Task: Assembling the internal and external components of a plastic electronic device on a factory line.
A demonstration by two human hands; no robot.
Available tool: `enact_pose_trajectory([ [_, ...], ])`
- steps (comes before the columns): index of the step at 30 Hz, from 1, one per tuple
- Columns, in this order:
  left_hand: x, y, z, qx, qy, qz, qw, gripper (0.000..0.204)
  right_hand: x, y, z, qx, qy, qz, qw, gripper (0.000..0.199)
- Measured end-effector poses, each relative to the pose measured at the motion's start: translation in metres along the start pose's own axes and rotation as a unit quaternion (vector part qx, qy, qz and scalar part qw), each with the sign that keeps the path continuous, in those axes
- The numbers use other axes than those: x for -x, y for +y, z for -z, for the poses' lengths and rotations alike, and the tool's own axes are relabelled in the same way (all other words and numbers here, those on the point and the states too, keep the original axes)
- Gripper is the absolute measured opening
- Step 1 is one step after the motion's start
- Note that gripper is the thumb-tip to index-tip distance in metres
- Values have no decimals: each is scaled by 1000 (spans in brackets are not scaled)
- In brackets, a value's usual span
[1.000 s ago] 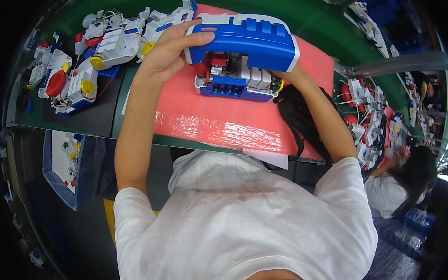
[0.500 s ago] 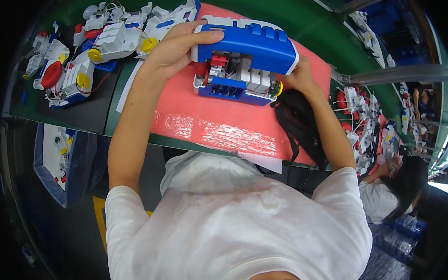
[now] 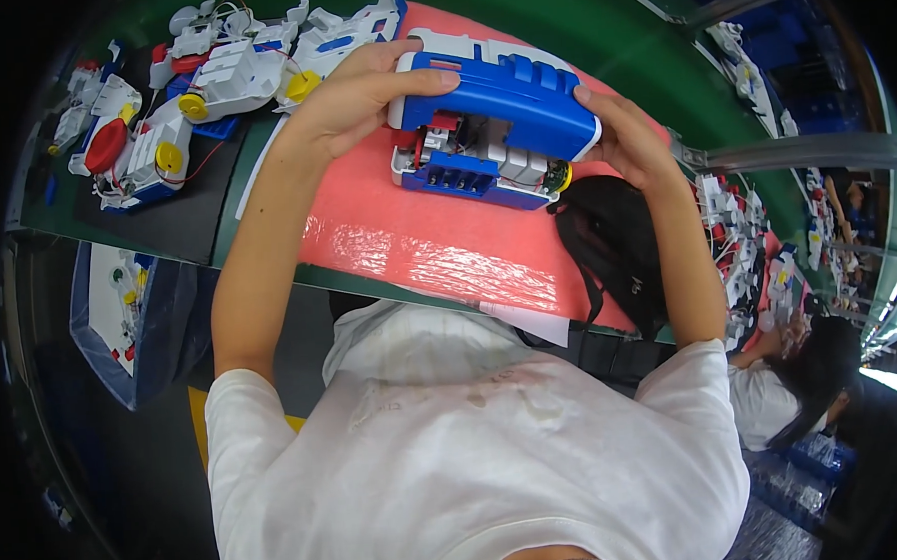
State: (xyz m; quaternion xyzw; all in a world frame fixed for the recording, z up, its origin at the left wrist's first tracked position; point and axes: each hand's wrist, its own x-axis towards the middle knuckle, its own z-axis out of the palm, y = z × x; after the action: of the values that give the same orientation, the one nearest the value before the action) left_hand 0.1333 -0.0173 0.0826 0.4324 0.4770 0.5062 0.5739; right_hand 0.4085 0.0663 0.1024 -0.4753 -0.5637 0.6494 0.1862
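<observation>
Both my hands hold a blue and white plastic housing cover point(image 3: 506, 95) by its two ends. My left hand point(image 3: 366, 98) grips its left end, thumb on the blue face. At the right end, my right hand point(image 3: 627, 137) has its thumb on the top corner, its other fingers partly hidden. Right below the cover, partly covered by it, sits a blue and white lower housing point(image 3: 454, 177) with white blocks, red parts, wires and a round yellow-rimmed piece at its right end. I cannot tell whether the two halves touch. The lower housing rests on a pink wrapped mat point(image 3: 417, 256).
Several half-built housings point(image 3: 230, 79) with wires and red and yellow parts lie at the left. A black bag point(image 3: 612, 243) rests beside my right forearm. A lined bin point(image 3: 120, 324) stands below the left table edge. Another person point(image 3: 793, 385) works at the far right.
The cover has come down slightly and tilted, its right end lower, over the lower housing. My right hand has shifted up and outward, with its thumb now on the cover's top.
</observation>
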Motion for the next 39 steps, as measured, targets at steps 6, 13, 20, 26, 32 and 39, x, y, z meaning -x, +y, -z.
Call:
enact_pose_trajectory([
  [6,9,7,15,-206,-90,-30,974,84,2,5,6,20,1,-7,1000,57],
  [13,33,-9,9,-262,-29,-138,955,82,14,15,3,112,-4,21,993,49],
  [20,37,-11,2,-282,3,-150,947,76,15,33,10,147,2,20,989,55],
  [26,37,-17,2,-368,-5,-179,912,68,15,43,9,146,-10,13,989,60],
  [32,42,-15,1,-524,46,-243,815,66,21,43,-3,162,-6,1,987,62],
  [39,34,-14,9,-384,-8,-181,906,59,21,48,-8,112,-18,9,993,61],
])
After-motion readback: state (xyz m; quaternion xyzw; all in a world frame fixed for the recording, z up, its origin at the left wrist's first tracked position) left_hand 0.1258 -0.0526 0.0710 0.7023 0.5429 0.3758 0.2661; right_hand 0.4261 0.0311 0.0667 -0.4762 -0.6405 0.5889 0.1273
